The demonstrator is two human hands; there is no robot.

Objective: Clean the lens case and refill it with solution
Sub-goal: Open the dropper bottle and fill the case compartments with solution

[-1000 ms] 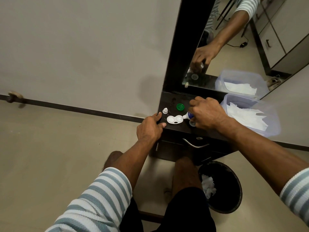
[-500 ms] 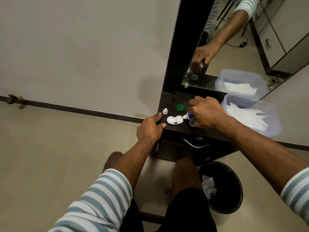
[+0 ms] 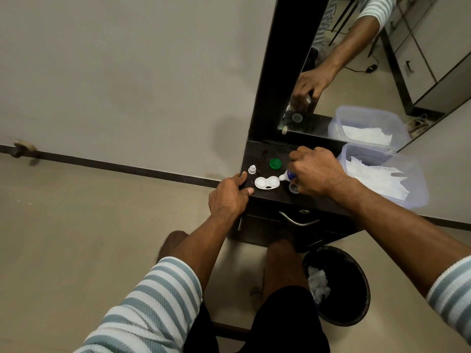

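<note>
I've got the solution bottle (image 3: 287, 175) gripped in my right hand (image 3: 318, 174), nozzle tipped over the lens case (image 3: 266, 183) near the surface's front-left corner. Squeeze gently, keep the tip just above the well. Left hand (image 3: 229, 197) lies relaxed on the front edge, fingers loose. Barely anything has shifted since a second ago.

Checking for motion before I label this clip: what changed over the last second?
Almost nothing. The right hand keeps its grip on the solution bottle, nozzle aimed at the white lens case's right well, perhaps a touch closer. The left hand still rests on the dresser top's corner. The green cap, small white cap and tissue tub haven't moved.
</note>
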